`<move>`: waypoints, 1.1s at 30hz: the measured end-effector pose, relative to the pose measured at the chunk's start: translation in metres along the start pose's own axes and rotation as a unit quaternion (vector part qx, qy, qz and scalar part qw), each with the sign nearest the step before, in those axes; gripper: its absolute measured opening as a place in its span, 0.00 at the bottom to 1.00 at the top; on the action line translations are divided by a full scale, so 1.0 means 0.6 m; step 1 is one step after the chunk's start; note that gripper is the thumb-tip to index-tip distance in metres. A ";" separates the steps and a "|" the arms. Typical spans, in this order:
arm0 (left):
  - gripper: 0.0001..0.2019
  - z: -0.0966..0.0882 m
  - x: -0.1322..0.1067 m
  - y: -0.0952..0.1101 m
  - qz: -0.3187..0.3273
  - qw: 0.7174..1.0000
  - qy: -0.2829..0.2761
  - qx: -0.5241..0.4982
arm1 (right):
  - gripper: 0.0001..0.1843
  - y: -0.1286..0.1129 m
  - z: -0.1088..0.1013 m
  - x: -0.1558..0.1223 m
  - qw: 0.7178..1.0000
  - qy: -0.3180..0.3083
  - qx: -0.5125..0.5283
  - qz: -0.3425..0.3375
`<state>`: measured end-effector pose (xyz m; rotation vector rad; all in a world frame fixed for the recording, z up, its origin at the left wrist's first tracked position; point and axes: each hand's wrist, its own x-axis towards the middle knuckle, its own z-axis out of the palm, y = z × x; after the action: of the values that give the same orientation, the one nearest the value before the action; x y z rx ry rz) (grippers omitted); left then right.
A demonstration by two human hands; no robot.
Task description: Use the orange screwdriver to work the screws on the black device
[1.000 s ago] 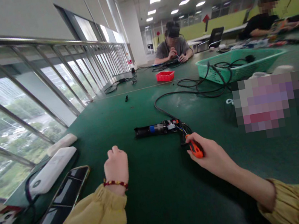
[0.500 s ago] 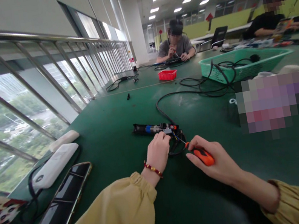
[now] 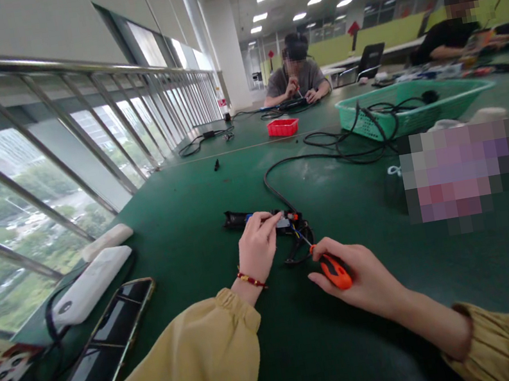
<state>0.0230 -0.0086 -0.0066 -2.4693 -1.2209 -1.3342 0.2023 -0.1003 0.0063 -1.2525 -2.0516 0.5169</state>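
My right hand (image 3: 363, 270) is closed around an orange-and-black screwdriver (image 3: 336, 272), its thin shaft pointing up and left. The screwdriver's tip reaches blue and yellow wires at the right end of an opened black corded device (image 3: 236, 219). This long device lies on the green table with its inner parts exposed; its exact kind is unclear. My left hand (image 3: 258, 245) lies across the device's middle, its fingers closed on it from above and its thumb mostly hidden. Part of the device's blue section is covered by those fingers. A black cord (image 3: 278, 190) curves away from the device.
A phone (image 3: 101, 356) and a white power bank (image 3: 95, 285) lie at left beside the metal railing (image 3: 68, 65). Farther back are a red tray (image 3: 283, 127) and a green basket (image 3: 418, 117) with cables. A person (image 3: 296, 73) works across the table; another sits at right.
My left hand has shifted up and left along the device, its fingers now stretched farther over it. My right hand and the screwdriver have moved slightly left. The view has shifted a little.
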 end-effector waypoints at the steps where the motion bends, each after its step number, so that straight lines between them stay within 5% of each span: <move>1: 0.12 0.002 0.001 -0.002 -0.001 1.000 0.000 -0.004 | 0.11 0.000 0.000 0.000 1.000 0.000 0.000 -0.001; 12: 0.09 0.004 0.004 -0.006 -0.009 0.999 -0.007 -0.053 | 0.11 -0.001 0.001 0.000 1.000 -0.002 -0.011 0.000; 24: 0.07 0.000 0.006 -0.006 0.015 0.999 -0.027 0.034 | 0.11 -0.003 -0.001 0.000 1.000 0.002 -0.021 -0.019; 33: 0.13 -0.052 -0.003 -0.001 0.065 0.977 -0.131 0.156 | 0.10 -0.002 -0.007 0.002 0.999 -0.014 -0.048 -0.017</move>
<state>0.0008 -0.0222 0.0111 -2.4955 -1.1829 -0.7365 0.2041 -0.1001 0.0105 -1.2683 -2.1393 0.4269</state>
